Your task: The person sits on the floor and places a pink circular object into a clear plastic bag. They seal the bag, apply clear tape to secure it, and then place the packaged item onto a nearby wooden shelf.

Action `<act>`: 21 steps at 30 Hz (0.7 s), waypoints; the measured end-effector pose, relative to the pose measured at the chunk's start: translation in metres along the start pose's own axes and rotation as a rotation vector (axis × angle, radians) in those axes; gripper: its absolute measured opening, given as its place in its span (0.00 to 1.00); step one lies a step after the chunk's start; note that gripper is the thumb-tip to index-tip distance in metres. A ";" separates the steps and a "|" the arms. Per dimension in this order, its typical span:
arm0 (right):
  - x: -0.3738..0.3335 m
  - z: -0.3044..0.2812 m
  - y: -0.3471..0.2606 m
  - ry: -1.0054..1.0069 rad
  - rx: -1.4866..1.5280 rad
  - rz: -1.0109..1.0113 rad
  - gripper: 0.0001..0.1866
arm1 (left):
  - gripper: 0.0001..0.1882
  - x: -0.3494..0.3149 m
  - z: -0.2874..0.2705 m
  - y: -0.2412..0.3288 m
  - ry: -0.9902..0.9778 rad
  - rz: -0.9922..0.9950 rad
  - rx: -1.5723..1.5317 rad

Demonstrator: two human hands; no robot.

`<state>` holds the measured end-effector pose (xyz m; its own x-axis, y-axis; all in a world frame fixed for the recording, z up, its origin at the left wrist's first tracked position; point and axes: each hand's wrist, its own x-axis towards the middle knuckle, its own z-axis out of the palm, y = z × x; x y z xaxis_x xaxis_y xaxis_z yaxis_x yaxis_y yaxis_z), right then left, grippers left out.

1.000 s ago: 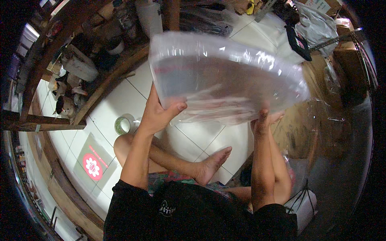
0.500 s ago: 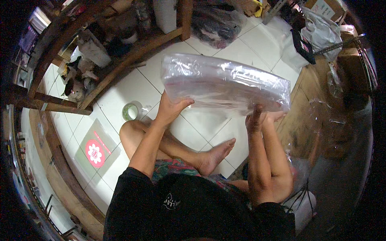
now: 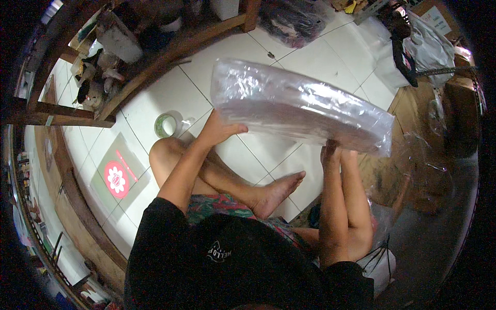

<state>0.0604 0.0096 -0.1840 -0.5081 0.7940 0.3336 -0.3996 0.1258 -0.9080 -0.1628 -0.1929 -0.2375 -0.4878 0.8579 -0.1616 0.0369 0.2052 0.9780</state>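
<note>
I sit cross-legged on a white tiled floor and hold a thick stack of clear plastic bags (image 3: 299,106) flat in front of me, above my legs. My left hand (image 3: 219,129) grips the stack's left underside, fingers spread against it. My right hand (image 3: 333,150) holds the near right edge from below, partly hidden by the plastic. The stack tilts down toward the right.
A roll of tape (image 3: 166,125) lies on the tiles by my left knee. A flat packet with a pink round flower print (image 3: 117,178) lies further left. Wooden shelving (image 3: 129,62) with clutter runs along the upper left. Plastic bags (image 3: 429,46) and cardboard boxes (image 3: 460,103) crowd the right.
The stack of plastic bags has dropped from near my face to lower and further out, now seen edge-on instead of broadside. Both hands kept hold of it.
</note>
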 end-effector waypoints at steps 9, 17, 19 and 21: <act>0.021 -0.041 0.048 0.202 -0.256 0.423 0.40 | 0.33 0.095 0.009 -0.003 0.065 0.013 0.019; -0.054 -0.094 0.163 0.402 -0.234 0.958 0.48 | 0.42 0.160 0.043 -0.083 -0.082 -0.130 0.559; -0.066 -0.097 0.155 0.339 -0.297 1.002 0.46 | 0.39 0.154 0.052 -0.085 -0.067 -0.023 0.786; -0.068 -0.080 0.136 0.399 -0.346 0.934 0.46 | 0.38 0.137 0.060 -0.084 0.043 0.176 0.900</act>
<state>0.1017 0.0203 -0.3510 -0.1901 0.7922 -0.5799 0.2877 -0.5198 -0.8044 -0.1809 -0.0644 -0.3497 -0.4421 0.8969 0.0031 0.7702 0.3779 0.5139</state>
